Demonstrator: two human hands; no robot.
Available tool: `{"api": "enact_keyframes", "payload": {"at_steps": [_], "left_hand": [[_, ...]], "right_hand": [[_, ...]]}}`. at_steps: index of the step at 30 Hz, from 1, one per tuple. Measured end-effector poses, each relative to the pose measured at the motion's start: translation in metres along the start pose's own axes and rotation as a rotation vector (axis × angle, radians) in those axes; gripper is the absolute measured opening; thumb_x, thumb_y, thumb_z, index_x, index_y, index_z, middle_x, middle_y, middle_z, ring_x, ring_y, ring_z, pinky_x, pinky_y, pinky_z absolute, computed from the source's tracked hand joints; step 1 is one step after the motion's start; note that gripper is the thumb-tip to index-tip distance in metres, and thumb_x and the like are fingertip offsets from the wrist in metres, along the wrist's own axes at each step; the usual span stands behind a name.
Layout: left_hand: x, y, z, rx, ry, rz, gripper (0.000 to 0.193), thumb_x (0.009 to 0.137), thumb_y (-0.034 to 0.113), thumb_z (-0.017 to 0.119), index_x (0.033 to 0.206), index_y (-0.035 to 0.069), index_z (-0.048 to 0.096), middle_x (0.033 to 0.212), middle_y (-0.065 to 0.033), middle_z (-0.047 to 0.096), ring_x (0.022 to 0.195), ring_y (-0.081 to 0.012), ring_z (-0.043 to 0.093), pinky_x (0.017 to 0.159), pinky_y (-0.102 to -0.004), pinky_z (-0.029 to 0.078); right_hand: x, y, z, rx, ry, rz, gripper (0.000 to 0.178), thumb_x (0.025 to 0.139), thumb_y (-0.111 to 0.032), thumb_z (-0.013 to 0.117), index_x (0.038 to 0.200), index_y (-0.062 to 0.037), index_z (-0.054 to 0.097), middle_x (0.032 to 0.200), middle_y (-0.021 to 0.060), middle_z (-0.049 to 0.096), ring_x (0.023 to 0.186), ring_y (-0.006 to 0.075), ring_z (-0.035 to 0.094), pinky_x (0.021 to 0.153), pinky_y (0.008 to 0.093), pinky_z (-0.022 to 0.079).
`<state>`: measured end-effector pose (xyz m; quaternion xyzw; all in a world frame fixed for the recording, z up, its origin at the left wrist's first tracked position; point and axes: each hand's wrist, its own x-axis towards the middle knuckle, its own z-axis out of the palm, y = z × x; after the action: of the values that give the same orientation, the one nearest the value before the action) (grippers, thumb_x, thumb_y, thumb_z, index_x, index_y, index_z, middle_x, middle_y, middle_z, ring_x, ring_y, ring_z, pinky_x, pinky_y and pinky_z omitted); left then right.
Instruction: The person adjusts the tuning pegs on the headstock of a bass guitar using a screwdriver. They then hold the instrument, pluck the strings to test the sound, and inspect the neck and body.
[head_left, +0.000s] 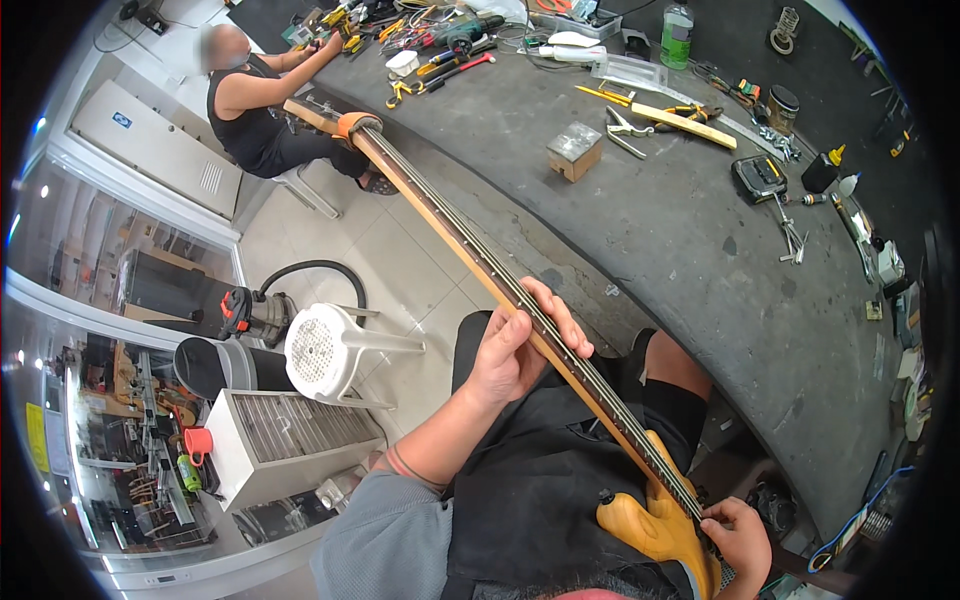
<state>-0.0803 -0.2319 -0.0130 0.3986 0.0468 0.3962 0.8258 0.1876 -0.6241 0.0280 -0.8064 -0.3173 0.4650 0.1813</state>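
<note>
I am grasping the neck (pixel 462 243) in my left hand (pixel 508 357), best done lightly; my right hand (pixel 738 540) is lying at the strings (pixel 622 412), its grip indeterminable.

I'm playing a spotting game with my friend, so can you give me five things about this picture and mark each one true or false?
1. The left hand is around the guitar neck. True.
2. The right hand holds a spoon. False: it is at the guitar body, and no spoon shows.
3. The green bottle stands on the bench. True.
4. The stool near the vacuum cleaner is bright blue. False: it is white.
5. Another person is sitting at the bench. True.
</note>
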Motion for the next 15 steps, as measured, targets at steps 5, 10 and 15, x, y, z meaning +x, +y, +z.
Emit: {"api": "enact_keyframes", "payload": {"at_steps": [5,10,15], "left_hand": [[0.000,-0.001,-0.001,-0.001,0.000,-0.010,0.051,0.108,0.059,0.064,0.117,0.011,0.052,0.098,-0.0177,0.071,0.101,-0.0391,0.077,0.095,-0.0541,0.061],[0.003,0.004,-0.002,-0.002,-0.026,-0.012,0.053,0.108,0.062,0.061,0.115,0.011,0.052,0.098,-0.0181,0.071,0.102,-0.0397,0.077,0.096,-0.0543,0.062],[0.023,0.034,-0.015,-0.029,0.065,0.093,0.053,0.112,0.065,0.049,0.115,0.012,0.052,0.092,-0.0132,0.066,0.090,-0.0329,0.073,0.090,-0.0519,0.063]], "right_hand": [[-0.001,0.001,0.001,-0.002,0.012,-0.015,0.022,0.087,-0.004,0.081,0.107,0.0041,0.079,0.098,0.0124,0.074,0.087,0.0236,0.075,0.083,0.0363,0.060],[-0.002,-0.012,0.002,-0.001,0.022,-0.023,0.024,0.087,-0.004,0.081,0.110,0.0024,0.079,0.096,0.0113,0.073,0.094,0.0245,0.074,0.086,0.0357,0.059],[-0.002,-0.017,0.001,-0.020,0.005,0.017,0.029,0.086,-0.003,0.080,0.115,0.0008,0.079,0.098,0.0110,0.073,0.100,0.0239,0.073,0.088,0.0352,0.058]]}}
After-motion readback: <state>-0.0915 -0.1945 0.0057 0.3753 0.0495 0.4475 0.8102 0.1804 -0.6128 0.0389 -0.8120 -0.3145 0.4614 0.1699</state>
